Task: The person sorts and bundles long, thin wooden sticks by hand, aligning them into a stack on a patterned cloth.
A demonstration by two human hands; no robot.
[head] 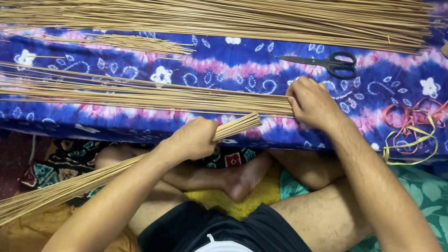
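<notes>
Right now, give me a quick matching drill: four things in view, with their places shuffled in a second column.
1. scissors
2. gripped stick bundle
3. loose coloured bands
4. big stick pile

a. along the cloth's far edge
b. in the left hand
c. beyond the right hand
d. on the cloth's right end

Pairs: 1-c, 2-b, 3-d, 4-a

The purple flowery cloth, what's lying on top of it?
On the cloth lie a big pile of thin sticks, a smaller row under the right hand, black scissors and coloured bands. Whatever the cloth covers is hidden.
</notes>
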